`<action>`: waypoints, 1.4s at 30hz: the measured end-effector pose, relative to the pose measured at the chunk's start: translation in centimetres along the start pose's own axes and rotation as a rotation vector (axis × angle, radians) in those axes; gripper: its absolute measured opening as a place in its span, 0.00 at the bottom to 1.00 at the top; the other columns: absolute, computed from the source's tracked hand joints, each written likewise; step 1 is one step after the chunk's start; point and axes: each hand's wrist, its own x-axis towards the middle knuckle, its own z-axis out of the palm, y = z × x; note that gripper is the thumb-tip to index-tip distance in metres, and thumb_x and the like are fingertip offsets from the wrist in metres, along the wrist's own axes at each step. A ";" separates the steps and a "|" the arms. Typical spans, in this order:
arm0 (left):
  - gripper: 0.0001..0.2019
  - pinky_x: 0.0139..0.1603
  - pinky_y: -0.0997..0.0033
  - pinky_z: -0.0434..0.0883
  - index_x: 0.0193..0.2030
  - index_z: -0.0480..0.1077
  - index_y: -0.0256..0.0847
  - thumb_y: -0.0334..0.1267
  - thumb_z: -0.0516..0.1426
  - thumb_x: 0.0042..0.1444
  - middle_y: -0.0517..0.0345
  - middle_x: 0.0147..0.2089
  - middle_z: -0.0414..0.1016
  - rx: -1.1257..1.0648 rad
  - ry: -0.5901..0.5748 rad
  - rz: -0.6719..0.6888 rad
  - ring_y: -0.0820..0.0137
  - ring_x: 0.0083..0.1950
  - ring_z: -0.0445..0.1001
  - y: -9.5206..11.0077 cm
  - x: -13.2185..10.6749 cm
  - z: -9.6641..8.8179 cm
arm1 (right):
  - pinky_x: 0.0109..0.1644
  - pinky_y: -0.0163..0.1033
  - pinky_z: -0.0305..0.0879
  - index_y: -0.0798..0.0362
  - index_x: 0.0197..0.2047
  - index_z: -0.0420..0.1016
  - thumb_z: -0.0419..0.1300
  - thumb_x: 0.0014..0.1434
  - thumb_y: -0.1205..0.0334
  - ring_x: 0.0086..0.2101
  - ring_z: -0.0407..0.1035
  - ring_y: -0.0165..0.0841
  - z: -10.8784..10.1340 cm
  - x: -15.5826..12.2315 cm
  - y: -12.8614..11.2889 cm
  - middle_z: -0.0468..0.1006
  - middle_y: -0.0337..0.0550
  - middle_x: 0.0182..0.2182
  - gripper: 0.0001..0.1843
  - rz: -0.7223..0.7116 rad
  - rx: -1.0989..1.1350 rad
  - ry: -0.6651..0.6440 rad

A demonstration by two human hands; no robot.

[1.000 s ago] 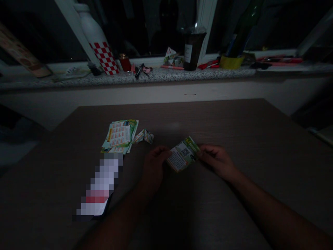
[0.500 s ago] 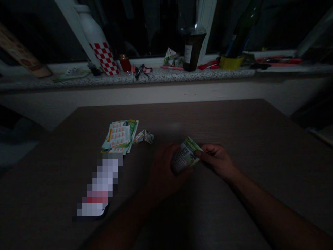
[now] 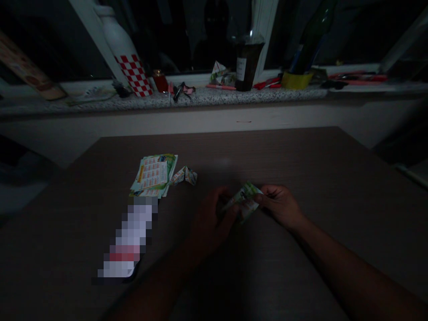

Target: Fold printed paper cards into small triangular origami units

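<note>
A small printed paper sheet (image 3: 247, 200), green and white, is between my hands above the dark table, with a fold or bend across it. My right hand (image 3: 282, 205) pinches its right corner between thumb and fingers. At the sheet's left side is my left hand (image 3: 212, 220), thumb over the paper and fingers curled behind it. A folded paper piece (image 3: 185, 175) with the same kind of print lies left of my hands. Beside it rests a stack of printed sheets (image 3: 152, 176).
A phone (image 3: 130, 238) with a lit, blurred screen lies at the left of the table (image 3: 284, 151). Along the granite windowsill (image 3: 207, 96) stand a white bottle with red checks (image 3: 130, 67), a dark plastic cup (image 3: 247, 67), a green bottle (image 3: 310, 40) and pens.
The sheet has turned and bent between my hands, its printed face now partly covered. My left thumb has come up onto the paper. My right hand keeps its pinch.
</note>
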 end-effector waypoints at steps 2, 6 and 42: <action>0.18 0.52 0.62 0.67 0.56 0.63 0.40 0.43 0.54 0.61 0.50 0.51 0.73 -0.016 0.015 -0.010 0.63 0.51 0.72 0.0 0.1 -0.1 | 0.23 0.33 0.54 0.54 0.17 0.68 0.69 0.41 0.42 0.18 0.56 0.24 -0.1 0.0 0.0 0.66 0.34 0.15 0.25 0.005 0.018 0.007; 0.17 0.51 0.64 0.68 0.55 0.63 0.39 0.44 0.52 0.62 0.49 0.51 0.74 -0.048 0.031 -0.059 0.63 0.51 0.73 -0.1 0.3 -0.3 | 0.24 0.33 0.54 0.55 0.16 0.68 0.70 0.39 0.42 0.18 0.57 0.24 -0.1 0.0 -0.1 0.67 0.35 0.15 0.25 0.042 0.079 0.011; 0.19 0.51 0.61 0.70 0.55 0.62 0.40 0.42 0.56 0.58 0.50 0.48 0.74 -0.072 -0.092 0.014 0.64 0.49 0.73 0.3 0.1 -0.3 | 0.33 0.38 0.63 0.55 0.26 0.76 0.66 0.51 0.45 0.24 0.67 0.31 -0.8 0.3 1.5 0.75 0.40 0.22 0.19 0.076 0.249 -0.067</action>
